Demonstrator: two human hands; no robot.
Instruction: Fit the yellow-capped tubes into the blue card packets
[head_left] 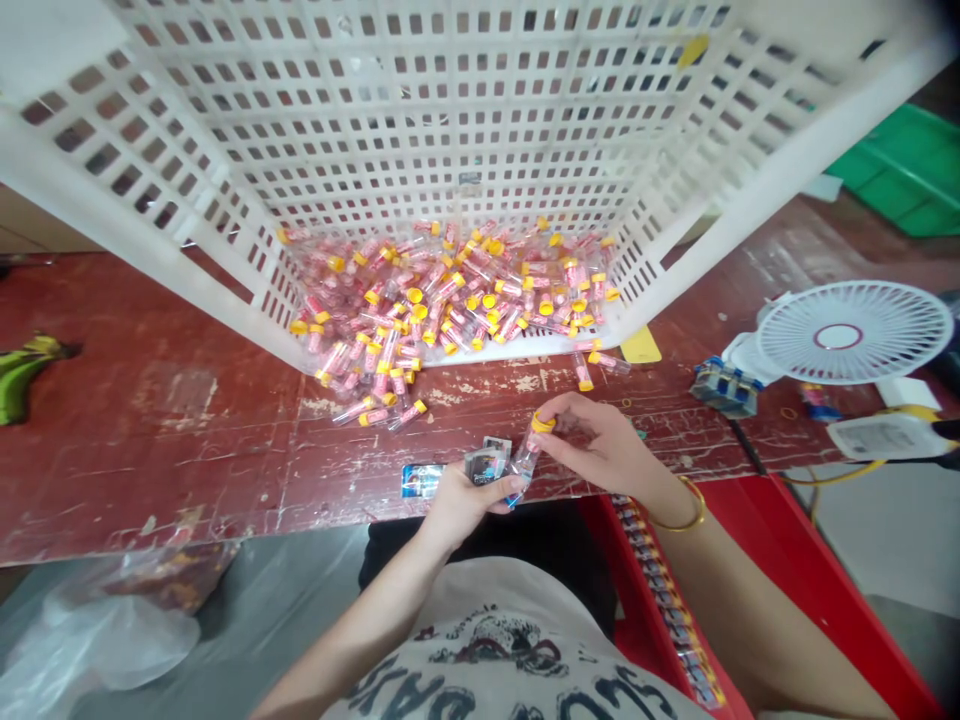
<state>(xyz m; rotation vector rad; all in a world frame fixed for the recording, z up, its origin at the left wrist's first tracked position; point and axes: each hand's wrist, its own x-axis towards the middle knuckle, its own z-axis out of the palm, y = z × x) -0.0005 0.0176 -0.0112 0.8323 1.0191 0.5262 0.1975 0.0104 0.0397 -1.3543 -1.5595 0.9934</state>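
At the near edge of the table, a clear plastic tube with a yellow cap [524,458] is held tilted between both hands. My left hand [463,505] is closed around its lower end, and small dark printed packets [486,462] show at the same fingers. The fingers of my right hand [596,440] pinch the tube at its yellow cap. Flat on the table beside my left hand lies a blue printed packet [421,480]. Just beyond the hands, several similar tubes with pink contents [390,410] are scattered at the basket's front.
A large white slotted basket [450,130] lies with its opening towards me, many tubes inside. To the right are a white fan [851,335], a bundle of packets [726,388] and a green crate [904,170]. A red tray [637,610] with rows of packed tubes sits below the table edge.
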